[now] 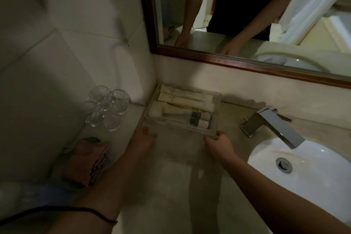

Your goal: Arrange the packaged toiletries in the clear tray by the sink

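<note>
Clear plastic forms the tray (152,109), which sits in the back left corner of the surface (176,176), against the wall below a wood-framed mirror (247,62). Inside it lie packaged toiletries (187,99): pale paper-wrapped tubes side by side along the back, and two small dark-capped bottles (200,118) near the front.

Both hands reach to the tray's near edge. The left hand (144,138) is at the front left corner, its fingers (150,135) loosely spread and just touching or nearly touching the rim; blur makes it hard to tell which. The right hand (219,143) is at the front right corner, its fingers (218,133) curled around that corner, gripping the tray wall.

Left of the tray, a cluster of upturned clear glasses (108,107) stands by the wall. Nearer the front left edge lies a folded pinkish cloth (85,161). To the right are a chrome tap (273,125) and a white sink (311,173).
</note>
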A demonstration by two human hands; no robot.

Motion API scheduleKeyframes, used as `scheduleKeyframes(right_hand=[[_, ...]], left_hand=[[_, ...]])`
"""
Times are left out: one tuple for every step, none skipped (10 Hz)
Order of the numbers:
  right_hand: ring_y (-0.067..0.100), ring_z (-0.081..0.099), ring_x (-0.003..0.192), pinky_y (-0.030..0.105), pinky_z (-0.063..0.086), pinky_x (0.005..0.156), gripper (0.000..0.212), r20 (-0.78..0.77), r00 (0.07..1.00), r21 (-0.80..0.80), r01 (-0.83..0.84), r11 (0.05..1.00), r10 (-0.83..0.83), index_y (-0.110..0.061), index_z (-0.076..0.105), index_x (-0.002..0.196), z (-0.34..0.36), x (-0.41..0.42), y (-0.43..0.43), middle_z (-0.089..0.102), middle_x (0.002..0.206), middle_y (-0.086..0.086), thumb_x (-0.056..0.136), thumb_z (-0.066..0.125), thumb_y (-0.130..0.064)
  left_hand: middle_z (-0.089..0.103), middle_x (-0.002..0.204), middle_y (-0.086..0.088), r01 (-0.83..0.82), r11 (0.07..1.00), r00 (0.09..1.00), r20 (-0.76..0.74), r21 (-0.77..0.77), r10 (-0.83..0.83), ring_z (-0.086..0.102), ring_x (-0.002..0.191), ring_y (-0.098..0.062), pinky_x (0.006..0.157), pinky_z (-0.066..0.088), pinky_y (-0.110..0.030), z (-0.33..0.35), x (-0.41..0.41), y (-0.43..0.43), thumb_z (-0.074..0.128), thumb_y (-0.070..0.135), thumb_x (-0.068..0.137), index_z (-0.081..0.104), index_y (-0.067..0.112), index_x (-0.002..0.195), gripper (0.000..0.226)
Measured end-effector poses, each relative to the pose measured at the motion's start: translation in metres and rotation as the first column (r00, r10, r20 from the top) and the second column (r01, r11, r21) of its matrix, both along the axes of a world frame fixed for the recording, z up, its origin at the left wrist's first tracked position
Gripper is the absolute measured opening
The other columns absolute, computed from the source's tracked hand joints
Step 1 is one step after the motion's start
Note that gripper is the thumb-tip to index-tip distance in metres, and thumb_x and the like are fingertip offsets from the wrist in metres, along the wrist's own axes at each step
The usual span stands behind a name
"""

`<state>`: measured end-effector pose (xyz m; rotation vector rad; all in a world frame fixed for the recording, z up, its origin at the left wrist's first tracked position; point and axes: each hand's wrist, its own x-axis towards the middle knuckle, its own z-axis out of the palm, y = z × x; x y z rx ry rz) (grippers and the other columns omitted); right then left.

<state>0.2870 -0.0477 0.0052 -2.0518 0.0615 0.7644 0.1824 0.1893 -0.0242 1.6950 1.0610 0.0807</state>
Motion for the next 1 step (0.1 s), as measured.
scheduleKeyframes(right_hand=[[0.018, 0.066, 0.081, 0.032, 0.056, 0.065, 0.051, 0.027, 0.998, 0.059, 0.047, 0.997, -0.049, -0.012, 0.041, 0.139, 0.0068, -0.0112, -0.0100, 0.066, 0.102, 0.007, 0.093, 0.060, -0.023]], left_hand=[[0.063, 0.088, -0.009, 0.030, 0.999, 1.000, 0.002, 0.014, -0.030, 0.058, 0.076, -0.021, 0.065, 0.049, -0.029, -0.0132, -0.0471, -0.0098, 0.065, 0.005, 0.087, 0.061, 0.019, 0.091, 0.015]])
